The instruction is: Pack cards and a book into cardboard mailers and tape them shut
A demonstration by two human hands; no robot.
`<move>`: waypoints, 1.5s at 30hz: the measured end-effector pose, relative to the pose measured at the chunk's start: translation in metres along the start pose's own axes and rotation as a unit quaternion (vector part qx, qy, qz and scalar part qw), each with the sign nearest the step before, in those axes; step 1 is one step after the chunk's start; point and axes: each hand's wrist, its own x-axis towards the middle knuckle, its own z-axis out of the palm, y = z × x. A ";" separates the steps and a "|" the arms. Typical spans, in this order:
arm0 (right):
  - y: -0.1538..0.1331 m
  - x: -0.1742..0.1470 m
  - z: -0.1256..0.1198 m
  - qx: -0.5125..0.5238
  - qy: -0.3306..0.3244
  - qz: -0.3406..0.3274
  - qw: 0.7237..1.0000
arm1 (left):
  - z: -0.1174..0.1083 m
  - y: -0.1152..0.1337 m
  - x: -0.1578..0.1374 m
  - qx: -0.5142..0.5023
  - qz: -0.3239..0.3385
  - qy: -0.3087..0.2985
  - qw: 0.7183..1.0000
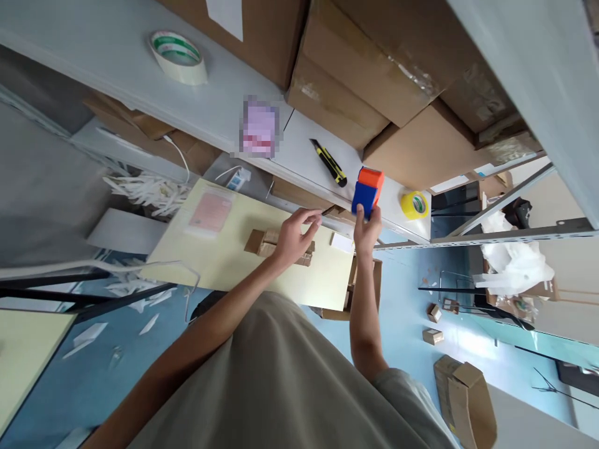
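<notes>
My right hand [367, 231] is closed around a blue and orange block-shaped item [367, 192], held up by the shelf's front edge; its exact kind is unclear. My left hand [297, 236] hovers over the cream table, thumb and forefinger brought together in a pinch. A small dark bit shows at those fingertips, too small to name. Below the left hand lies a small brown cardboard box [269, 244], partly hidden by the hand. On the shelf [292, 140], a yellow and black utility knife [330, 163] rests left of the blue and orange item.
Yellow tape [414, 204] and a cream tape roll [178, 57] sit on the shelf, with large cartons [346, 81] behind. A pink packet [211, 212] lies on the cream table [322, 280]. An open carton [465, 399] stands on the floor at right.
</notes>
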 end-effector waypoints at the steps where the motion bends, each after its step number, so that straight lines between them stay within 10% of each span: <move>1: -0.010 -0.024 0.003 0.056 -0.035 0.012 0.998 | -0.003 0.002 -0.009 -0.014 -0.016 -0.012 1.000; 9: -0.074 -0.136 0.035 0.291 -0.238 0.082 0.923 | -0.057 -0.005 -0.061 -0.026 -0.093 -0.013 0.995; 22: -0.094 -0.154 0.032 0.130 -0.344 0.021 0.930 | -0.137 0.007 -0.061 -0.095 -0.172 -0.015 0.980; 28: -0.104 -0.149 0.016 0.031 -0.411 -0.022 0.911 | -0.165 0.008 -0.033 -0.160 -0.217 -0.113 0.956; 35: -0.122 -0.139 0.001 -0.053 -0.471 -0.046 0.879 | -0.167 -0.011 -0.029 -0.162 -0.254 -0.138 0.944; 45: -0.129 -0.120 0.023 -0.182 -0.566 0.071 0.801 | -0.115 -0.080 -0.098 -0.178 -0.387 0.012 0.905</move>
